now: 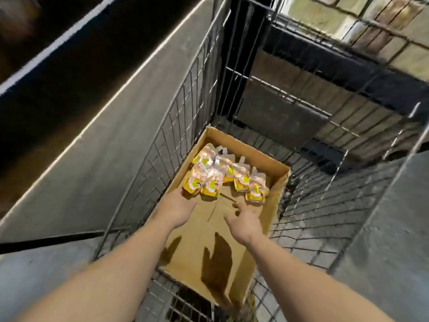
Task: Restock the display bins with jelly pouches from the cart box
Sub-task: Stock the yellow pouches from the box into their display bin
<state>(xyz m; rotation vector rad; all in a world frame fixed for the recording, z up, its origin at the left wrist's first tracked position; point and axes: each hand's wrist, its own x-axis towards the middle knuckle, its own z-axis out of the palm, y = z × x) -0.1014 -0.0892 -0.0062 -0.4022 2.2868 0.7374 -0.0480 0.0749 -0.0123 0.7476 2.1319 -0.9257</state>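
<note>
Both hands reach down into the cardboard box point(232, 228) sitting in the wire cart point(325, 205). Neither holds anything. The left hand point(176, 209) has its fingers extended and relaxed, with the tips at or just short of the nearest pouch by the box's left wall; contact can't be confirmed. The right hand point(246, 220) is spread open with loosely bent fingers, hovering over bare box floor near the middle, close to the rightmost pouch but apart from it.

The jelly pouches point(222, 176), yellow with clear tops and white spouts, lie flat in a loose overlapping cluster at the far end of the box, from the far-left corner across toward the right wall. Roughly six or seven; the exact count is unclear from blur. The near half of the box floor is bare, with dark stains. No display bins are visible in this view.

Handling judgement: the pouches look like soft, flexible film filled with gel, so light each, squashy, and likely slick on the glossy surface. They will sag if lifted by one corner. Best hold is probably across the body with fingers and thumb, or by the stiff spout neck at the far end. Several could be scooped together by sliding fingers under the near edges. Hard squeezing is not needed; the seams and caps are the likely weak points.
</note>
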